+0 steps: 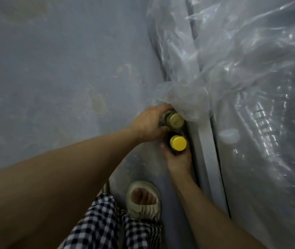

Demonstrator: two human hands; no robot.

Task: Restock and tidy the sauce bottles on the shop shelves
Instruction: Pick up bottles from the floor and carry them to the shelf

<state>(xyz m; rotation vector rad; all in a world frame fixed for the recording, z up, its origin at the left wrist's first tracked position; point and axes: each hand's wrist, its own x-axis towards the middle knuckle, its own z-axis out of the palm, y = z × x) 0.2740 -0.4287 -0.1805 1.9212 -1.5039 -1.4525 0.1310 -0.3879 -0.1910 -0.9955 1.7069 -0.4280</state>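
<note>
Two dark sauce bottles with yellow caps stand upright, seen from above, low beside a pale shelf edge. My left hand grips the farther bottle around its neck, just under a fold of clear plastic. My right hand grips the nearer bottle from below, fingers wrapped round its body. The two bottles stand almost touching. Their bodies and labels are hidden by my hands.
Crumpled clear plastic sheeting covers the shelving on the right; a pale round lid shows under it. A white shelf rail runs down beside the bottles. Grey floor lies left. My sandalled foot and checked trouser leg are below.
</note>
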